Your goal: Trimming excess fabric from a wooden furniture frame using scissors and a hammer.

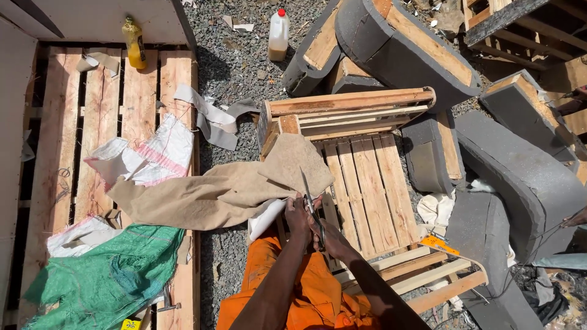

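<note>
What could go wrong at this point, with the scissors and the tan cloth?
The left hand grips the tan cloth right beside the scissors held in the right hand, so the blades could nick a finger. The cloth hangs unsupported between the wooden frame and the pallet, so the cut may wander.

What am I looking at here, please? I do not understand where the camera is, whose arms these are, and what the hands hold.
There is one picture, taken by a camera worn on a person's head, looking down. The two bare arms at the bottom are that person's own, above orange clothing. The left hand grips the edge of a tan cloth. The right hand holds scissors, blades pointing up at the cloth. The cloth drapes over a wooden frame standing on gravel. Around it lie grey foam-covered pieces, a pallet with sacks, including a green mesh sack, and two bottles.
</note>
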